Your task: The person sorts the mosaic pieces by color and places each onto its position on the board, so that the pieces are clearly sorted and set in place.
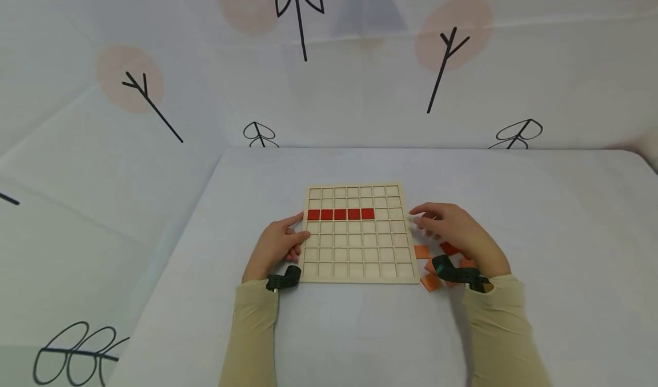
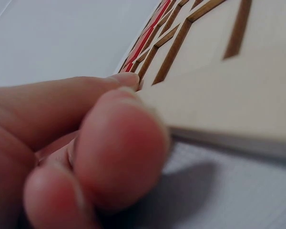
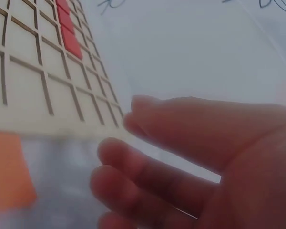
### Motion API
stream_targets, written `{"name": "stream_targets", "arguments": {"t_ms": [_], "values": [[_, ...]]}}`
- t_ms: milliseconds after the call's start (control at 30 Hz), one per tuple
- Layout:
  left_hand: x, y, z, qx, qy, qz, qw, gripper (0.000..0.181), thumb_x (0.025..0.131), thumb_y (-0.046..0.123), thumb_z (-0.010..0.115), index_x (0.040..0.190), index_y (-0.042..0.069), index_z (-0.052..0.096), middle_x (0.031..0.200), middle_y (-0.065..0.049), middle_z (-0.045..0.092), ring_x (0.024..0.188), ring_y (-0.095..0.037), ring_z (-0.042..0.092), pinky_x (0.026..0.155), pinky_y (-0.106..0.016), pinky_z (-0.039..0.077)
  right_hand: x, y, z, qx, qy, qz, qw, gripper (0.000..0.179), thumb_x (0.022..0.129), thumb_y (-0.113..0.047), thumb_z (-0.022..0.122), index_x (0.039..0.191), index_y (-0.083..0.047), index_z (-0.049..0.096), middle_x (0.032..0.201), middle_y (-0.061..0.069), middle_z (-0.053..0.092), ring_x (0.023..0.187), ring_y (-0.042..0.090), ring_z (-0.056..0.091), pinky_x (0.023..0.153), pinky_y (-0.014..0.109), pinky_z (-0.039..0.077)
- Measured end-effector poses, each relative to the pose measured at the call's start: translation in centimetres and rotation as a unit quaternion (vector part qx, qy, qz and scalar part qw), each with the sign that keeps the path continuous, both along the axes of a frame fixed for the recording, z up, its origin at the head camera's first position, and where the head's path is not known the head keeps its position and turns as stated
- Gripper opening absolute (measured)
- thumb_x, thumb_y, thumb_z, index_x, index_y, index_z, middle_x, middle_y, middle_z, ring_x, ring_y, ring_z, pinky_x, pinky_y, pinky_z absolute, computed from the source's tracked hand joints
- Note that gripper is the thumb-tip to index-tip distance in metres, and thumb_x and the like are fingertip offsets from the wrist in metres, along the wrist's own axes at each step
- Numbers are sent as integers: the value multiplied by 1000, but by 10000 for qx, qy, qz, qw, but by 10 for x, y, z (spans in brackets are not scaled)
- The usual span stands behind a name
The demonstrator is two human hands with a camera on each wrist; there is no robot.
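A pale wooden grid board (image 1: 356, 254) lies flat on the white table. Several red square tiles (image 1: 340, 214) sit side by side in its third row from the far edge, starting at the left. My left hand (image 1: 275, 244) rests at the board's left edge; in the left wrist view its thumb (image 2: 121, 150) and index fingertip touch the rim, the other fingers loosely bent. By the opposite edge, my right hand (image 1: 454, 224) has relaxed, slightly bent fingers (image 3: 157, 171) with nothing between them. Loose orange tiles (image 1: 430, 282) lie under and beside the right wrist.
An orange tile (image 3: 9, 171) lies close to the board's right rim. Dark bands (image 1: 454, 270) with small cameras are on both wrists. Beyond the table's far edge hangs a white cloth (image 1: 360, 96) printed with plant shapes, and it continues along the left.
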State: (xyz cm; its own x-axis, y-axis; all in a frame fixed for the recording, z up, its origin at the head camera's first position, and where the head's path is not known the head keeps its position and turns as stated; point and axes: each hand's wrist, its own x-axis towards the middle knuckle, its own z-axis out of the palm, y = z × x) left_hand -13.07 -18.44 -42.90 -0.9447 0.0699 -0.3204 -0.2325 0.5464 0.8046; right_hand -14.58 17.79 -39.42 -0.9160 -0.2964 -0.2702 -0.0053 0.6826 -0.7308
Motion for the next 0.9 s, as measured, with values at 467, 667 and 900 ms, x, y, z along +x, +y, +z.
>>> {"name": "stream_targets", "arguments": {"t_ms": [467, 667, 900], "values": [[0, 0, 1, 12, -58, 14, 10000, 57, 81, 33, 65, 133, 32, 42, 59, -9, 57, 44, -18, 54, 46, -28, 47, 7, 39, -1, 229, -192, 100, 9995, 42, 86, -39, 55, 117, -11, 56, 97, 10, 59, 72, 19, 54, 65, 31, 43], [0, 0, 1, 46, -83, 3, 10000, 57, 81, 32, 65, 133, 32, 41, 60, -10, 57, 44, -18, 54, 46, -28, 47, 11, 48, -2, 444, -208, 219, 9986, 37, 85, -36, 58, 112, -12, 60, 97, 6, 60, 81, 18, 53, 71, 31, 41], [0, 0, 1, 72, -87, 12, 9999, 57, 81, 32, 65, 133, 33, 41, 60, -10, 57, 45, -19, 54, 47, -29, 48, 17, 57, -1, 248, -370, 450, 9980, 33, 81, -32, 64, 106, -10, 62, 84, 3, 58, 77, 17, 52, 69, 31, 42]]}}
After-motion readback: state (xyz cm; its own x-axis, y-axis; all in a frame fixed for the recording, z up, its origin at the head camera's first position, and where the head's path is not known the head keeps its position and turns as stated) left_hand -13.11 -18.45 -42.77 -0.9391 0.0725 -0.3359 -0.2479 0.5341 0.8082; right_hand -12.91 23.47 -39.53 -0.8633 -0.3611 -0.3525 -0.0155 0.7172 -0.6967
